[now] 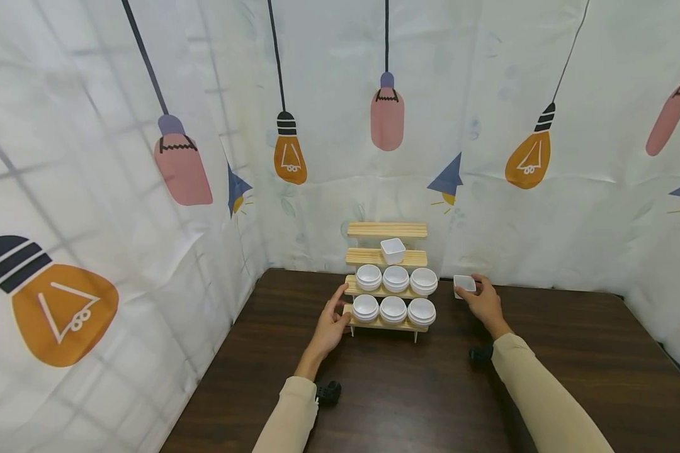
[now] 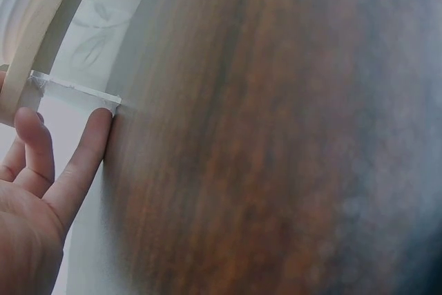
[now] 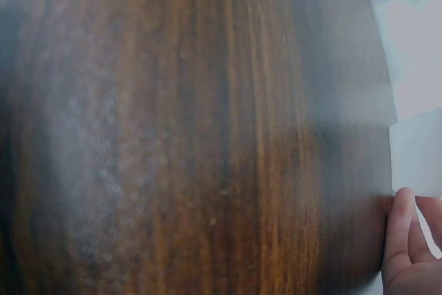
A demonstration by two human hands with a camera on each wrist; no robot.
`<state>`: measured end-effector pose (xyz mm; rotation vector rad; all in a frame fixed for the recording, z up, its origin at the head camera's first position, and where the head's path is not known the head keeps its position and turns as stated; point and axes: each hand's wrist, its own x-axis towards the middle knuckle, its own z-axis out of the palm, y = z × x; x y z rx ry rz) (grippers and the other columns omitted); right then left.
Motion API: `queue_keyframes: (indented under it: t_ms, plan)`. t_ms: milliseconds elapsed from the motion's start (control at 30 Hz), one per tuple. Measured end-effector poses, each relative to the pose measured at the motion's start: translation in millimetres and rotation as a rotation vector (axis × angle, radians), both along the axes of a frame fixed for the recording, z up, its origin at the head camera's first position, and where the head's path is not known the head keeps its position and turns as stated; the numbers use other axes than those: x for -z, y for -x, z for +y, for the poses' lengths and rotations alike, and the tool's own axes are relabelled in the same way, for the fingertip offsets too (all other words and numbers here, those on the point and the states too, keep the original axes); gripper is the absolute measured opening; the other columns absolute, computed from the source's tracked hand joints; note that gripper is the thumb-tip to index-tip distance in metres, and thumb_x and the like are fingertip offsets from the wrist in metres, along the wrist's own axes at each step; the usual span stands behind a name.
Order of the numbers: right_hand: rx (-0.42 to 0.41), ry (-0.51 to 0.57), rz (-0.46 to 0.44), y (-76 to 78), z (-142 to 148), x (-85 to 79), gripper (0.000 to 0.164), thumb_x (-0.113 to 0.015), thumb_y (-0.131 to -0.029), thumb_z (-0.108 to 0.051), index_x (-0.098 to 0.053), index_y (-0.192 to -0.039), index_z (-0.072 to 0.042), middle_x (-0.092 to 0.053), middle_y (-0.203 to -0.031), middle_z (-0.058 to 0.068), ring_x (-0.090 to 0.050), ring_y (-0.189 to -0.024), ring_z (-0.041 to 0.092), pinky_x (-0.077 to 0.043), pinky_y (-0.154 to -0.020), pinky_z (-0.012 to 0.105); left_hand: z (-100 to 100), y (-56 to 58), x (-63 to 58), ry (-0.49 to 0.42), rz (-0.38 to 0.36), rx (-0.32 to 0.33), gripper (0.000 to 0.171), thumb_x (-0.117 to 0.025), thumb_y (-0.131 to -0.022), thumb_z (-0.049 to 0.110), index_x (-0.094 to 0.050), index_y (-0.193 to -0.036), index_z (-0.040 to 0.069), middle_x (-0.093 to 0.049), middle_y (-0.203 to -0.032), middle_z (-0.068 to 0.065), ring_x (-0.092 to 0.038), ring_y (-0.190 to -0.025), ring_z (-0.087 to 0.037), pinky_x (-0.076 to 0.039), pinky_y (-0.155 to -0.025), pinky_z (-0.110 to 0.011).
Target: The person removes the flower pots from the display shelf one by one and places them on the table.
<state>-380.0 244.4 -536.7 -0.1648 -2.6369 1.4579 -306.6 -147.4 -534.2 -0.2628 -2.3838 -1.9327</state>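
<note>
My left hand [image 1: 330, 327] is at the left end of a tiered wooden stand [image 1: 388, 229], its fingers touching the plank ends. Close up in the left wrist view, one straight finger of that hand [image 2: 34, 212] reaches the stand's clear leg [image 2: 76, 88]. Round white bowls [image 1: 395, 279] fill the two lower tiers in rows of three. A square white bowl [image 1: 393, 250] sits on the tier above them. Right of the stand, my right hand [image 1: 485, 307] pinches another square white bowl [image 1: 464, 284] between thumb and fingers. Only part of this hand [image 3: 407, 246] shows in the right wrist view.
The stand is on a dark brown wooden table [image 1: 413, 390], near its back edge. A pale curtain [image 1: 328, 214] printed with lamps hangs behind and to the left. Dark devices [image 1: 328, 393] are on both wrists.
</note>
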Motion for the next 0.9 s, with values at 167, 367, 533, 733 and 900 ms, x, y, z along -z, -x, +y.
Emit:
queue_keyframes:
  t_ms: [167, 367, 533, 733, 900]
  plan:
    - [-0.003, 0.006, -0.007, -0.1, 0, -0.1, 0.082, -0.070, -0.097, -0.039, -0.031, -0.157, 0.000, -0.048, -0.149, 0.033, -0.057, -0.129, 0.044, -0.050, -0.102, 0.051, 0, 0.1, -0.1, 0.010, 0.002, -0.001, 0.070, -0.055, -0.101, 0.000, -0.036, -0.158, 0.036, -0.046, -0.134, -0.019, -0.039, -0.062, -0.008, -0.052, -0.060, -0.028]
    - [-0.017, 0.010, -0.009, -1.1, 0, -2.0, 0.082, -0.069, -0.097, -0.040, -0.029, -0.158, 0.000, -0.050, -0.147, 0.033, -0.058, -0.128, 0.043, -0.052, -0.097, 0.048, 0, 0.4, 0.8, 0.019, 0.029, 0.002, 0.070, -0.055, -0.101, 0.000, -0.036, -0.159, 0.032, -0.048, -0.130, -0.020, -0.036, -0.060, -0.008, -0.044, -0.056, -0.022]
    - [-0.022, 0.022, -0.012, -1.6, 0, -3.5, 0.082, -0.068, -0.098, -0.040, -0.029, -0.158, -0.001, -0.052, -0.146, 0.032, -0.059, -0.127, 0.043, -0.053, -0.093, 0.043, 0, 0.9, 2.2, 0.022, 0.052, -0.003, 0.070, -0.057, -0.100, -0.001, -0.036, -0.159, 0.029, -0.048, -0.128, -0.021, -0.036, -0.059, -0.009, -0.038, -0.053, -0.020]
    - [-0.022, 0.028, -0.018, -2.4, -1, -3.7, 0.083, -0.069, -0.097, -0.041, -0.029, -0.158, -0.001, -0.052, -0.146, 0.033, -0.058, -0.128, 0.044, -0.052, -0.097, 0.047, 1, -7.6, -10.4, 0.014, 0.050, 0.016, 0.070, -0.056, -0.099, -0.003, -0.036, -0.160, 0.024, -0.048, -0.129, -0.025, -0.036, -0.058, -0.007, -0.038, -0.053, -0.019]
    - [-0.025, 0.021, -0.019, -2.3, 0, -4.0, 0.083, -0.068, -0.097, -0.042, -0.029, -0.158, -0.001, -0.052, -0.146, 0.033, -0.058, -0.129, 0.044, -0.052, -0.097, 0.048, 1, -18.1, -29.9, 0.004, 0.056, 0.050, 0.068, -0.055, -0.099, -0.005, -0.034, -0.161, 0.014, -0.046, -0.130, -0.032, -0.037, -0.059, -0.007, -0.039, -0.054, -0.019]
